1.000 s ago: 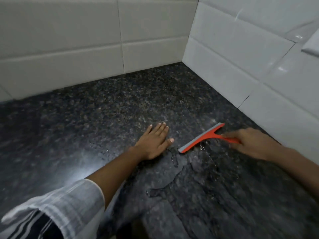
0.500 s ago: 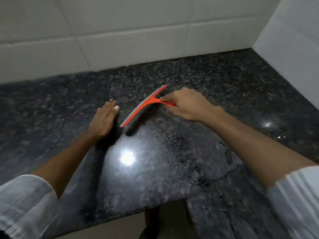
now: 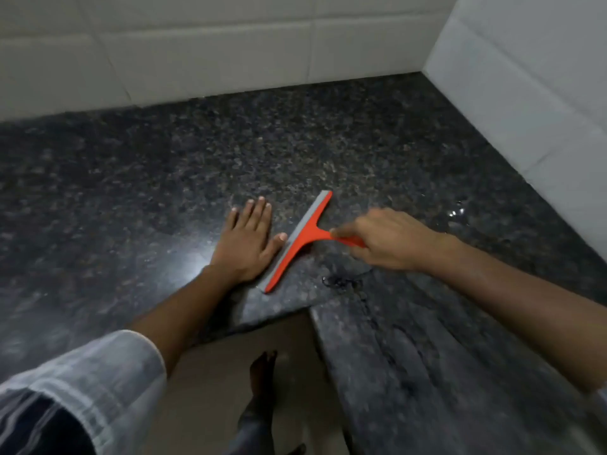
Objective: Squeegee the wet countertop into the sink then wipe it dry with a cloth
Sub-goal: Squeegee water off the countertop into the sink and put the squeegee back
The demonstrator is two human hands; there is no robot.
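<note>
While left hand (image 3: 246, 244) lies flat on countertop (image 3: 328, 142), right hand (image 3: 387, 239) grips squeegee (image 3: 300, 239) handle.

Orange-and-grey squeegee (image 3: 297, 242), speckled dark countertop (image 3: 230, 152)

Single head-worn wide view, looking forward and down, close over the countertop (image 3: 328, 152) corner

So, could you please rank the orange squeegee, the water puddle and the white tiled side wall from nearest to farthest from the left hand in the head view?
1. Orange squeegee: right beside the left hand, by its thumb.
2. Water puddle: further right, near the counter's front edge.
3. White tiled side wall: far right.
</note>
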